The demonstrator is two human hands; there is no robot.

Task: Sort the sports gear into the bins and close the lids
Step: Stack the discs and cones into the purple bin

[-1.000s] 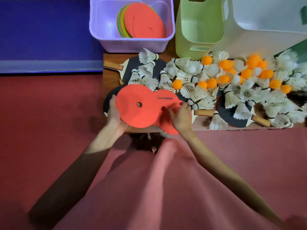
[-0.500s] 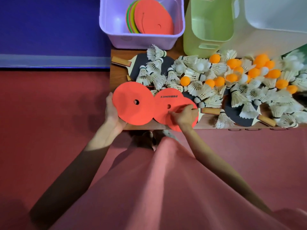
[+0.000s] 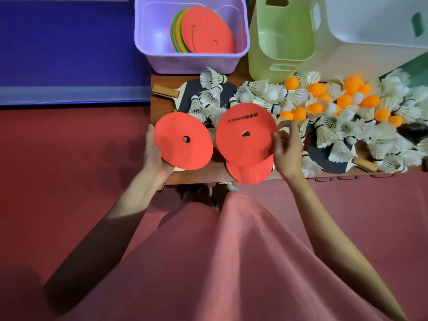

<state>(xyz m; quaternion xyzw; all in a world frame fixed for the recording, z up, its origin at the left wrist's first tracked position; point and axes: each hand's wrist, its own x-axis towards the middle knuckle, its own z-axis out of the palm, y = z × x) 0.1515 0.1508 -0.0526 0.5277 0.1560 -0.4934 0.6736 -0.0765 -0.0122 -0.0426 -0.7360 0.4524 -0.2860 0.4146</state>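
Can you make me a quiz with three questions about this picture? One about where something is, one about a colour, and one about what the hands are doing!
1. Where are the sorted flat discs stacked?
A. in the purple bin
B. in the green bin
C. on the floor

2. What colour are the small round balls mixed in with the shuttlecocks?
A. all blue
B. orange and white
C. all black

3. What is the left hand doing?
A. resting empty on the table
B. closing a lid
C. holding one red disc

Answers:
1. A: the stack of discs leans inside the purple bin, while the green bin looks empty.
2. B: orange balls and a few white ones lie among the shuttlecocks.
3. C: the left hand grips a red disc from below; the right hand holds more discs.
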